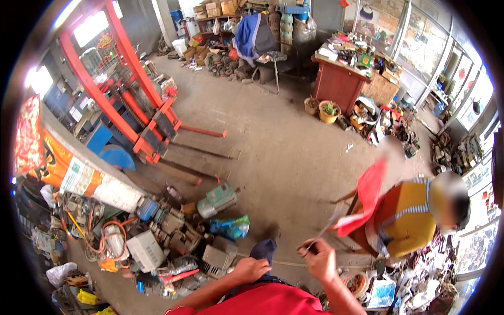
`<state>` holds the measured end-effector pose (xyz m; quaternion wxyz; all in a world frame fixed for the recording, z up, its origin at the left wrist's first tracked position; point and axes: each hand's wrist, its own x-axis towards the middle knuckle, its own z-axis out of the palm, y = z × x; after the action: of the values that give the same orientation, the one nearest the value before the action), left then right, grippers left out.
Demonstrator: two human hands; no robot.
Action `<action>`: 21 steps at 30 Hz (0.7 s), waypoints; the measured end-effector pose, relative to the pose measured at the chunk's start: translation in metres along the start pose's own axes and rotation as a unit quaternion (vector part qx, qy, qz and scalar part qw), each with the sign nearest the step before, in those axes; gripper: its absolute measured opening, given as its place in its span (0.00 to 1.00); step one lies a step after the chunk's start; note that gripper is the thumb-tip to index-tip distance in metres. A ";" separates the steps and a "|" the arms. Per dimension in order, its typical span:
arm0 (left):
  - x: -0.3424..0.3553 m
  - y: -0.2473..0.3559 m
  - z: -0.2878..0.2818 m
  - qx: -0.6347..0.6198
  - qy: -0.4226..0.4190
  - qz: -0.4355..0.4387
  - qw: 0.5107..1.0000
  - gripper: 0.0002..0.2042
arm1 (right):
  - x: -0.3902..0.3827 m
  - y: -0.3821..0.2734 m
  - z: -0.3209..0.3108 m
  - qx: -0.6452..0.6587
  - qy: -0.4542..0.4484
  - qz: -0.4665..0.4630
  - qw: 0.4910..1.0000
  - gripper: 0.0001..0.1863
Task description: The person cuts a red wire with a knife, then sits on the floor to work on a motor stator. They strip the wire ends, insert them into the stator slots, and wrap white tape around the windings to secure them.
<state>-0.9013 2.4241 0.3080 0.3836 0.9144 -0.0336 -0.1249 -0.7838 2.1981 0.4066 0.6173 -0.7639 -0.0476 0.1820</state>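
Thin strip [329, 224] is held out to the front right, pinched by the fingertips of the right hand [319, 260], perhaps because so slight a thing is most easily steadied at one end; its exact kind cannot be told. The left hand [252, 270] is held loosely curled, palm down, near the waist, and whether anything is gripped in it cannot be told. Space beyond the strip is taken up by a person in red [367, 186] and a person in a yellow top [412, 220], by whom rightward reach is probably limited. Floor at the left is crowded by a green motor [217, 200], a blue-green bag [231, 227] and a pale boxy unit [145, 251]; farther off, a red forked lift [132, 55] is parked, and a red-brown desk [340, 84] is heaped with small items.
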 end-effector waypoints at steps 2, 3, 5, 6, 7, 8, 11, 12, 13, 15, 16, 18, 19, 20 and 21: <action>0.075 0.017 -0.031 0.018 -0.048 0.027 0.998 0.13 | 0.052 -0.006 0.012 -0.125 -0.049 -0.004 0.991 0.08; 0.111 0.027 -0.048 0.021 -0.069 0.043 0.996 0.12 | 0.073 -0.009 0.012 -0.179 -0.048 -0.040 0.982 0.10; 0.174 0.040 -0.076 -0.038 -0.076 0.070 0.994 0.11 | 0.116 -0.014 0.001 -0.263 -0.054 -0.096 0.959 0.11; 0.201 0.042 -0.093 -0.060 -0.083 0.083 0.991 0.11 | 0.134 -0.021 -0.005 -0.284 -0.057 -0.076 0.954 0.11; 0.222 0.049 -0.110 -0.068 -0.094 0.103 0.988 0.11 | 0.150 -0.030 -0.014 -0.306 -0.061 -0.056 0.948 0.11; 0.243 0.048 -0.121 -0.065 -0.115 0.095 0.987 0.11 | 0.167 -0.033 -0.021 -0.323 -0.063 -0.039 0.943 0.11; 0.316 0.048 -0.138 -0.021 -0.175 0.086 0.980 0.13 | 0.229 -0.018 -0.043 -0.264 -0.059 -0.015 0.963 0.12; 0.343 0.047 -0.141 0.010 -0.177 0.088 0.980 0.13 | 0.253 -0.018 -0.052 -0.250 -0.056 0.002 0.967 0.12; 0.367 0.041 -0.144 0.043 -0.182 0.093 0.978 0.13 | 0.278 -0.018 -0.058 -0.249 -0.060 0.032 0.966 0.13; 0.419 0.038 -0.146 0.073 -0.181 0.114 0.974 0.14 | 0.331 -0.012 -0.077 -0.215 -0.113 0.080 0.967 0.14; 0.439 0.039 -0.158 0.075 -0.171 0.119 0.975 0.14 | 0.361 -0.009 -0.084 -0.219 -0.151 0.048 0.963 0.14; 0.477 0.033 -0.167 0.101 -0.119 0.128 0.979 0.12 | 0.415 -0.006 -0.099 -0.199 -0.174 -0.029 0.964 0.14; 0.489 0.008 -0.163 0.079 -0.128 0.054 0.987 0.13 | 0.440 -0.028 -0.114 -0.161 -0.189 -0.021 0.968 0.14; 0.518 -0.004 -0.161 0.060 -0.137 -0.019 0.989 0.15 | 0.459 -0.028 -0.130 -0.138 -0.163 -0.064 0.975 0.14; 0.556 0.021 -0.171 0.054 -0.151 -0.003 0.987 0.14 | 0.477 -0.036 -0.152 -0.125 -0.145 -0.069 0.979 0.13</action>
<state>-0.3196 2.4407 0.3258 0.3241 0.9044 -0.0953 -0.2607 -0.2833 2.2074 0.3625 0.5147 -0.7953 -0.2117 0.2401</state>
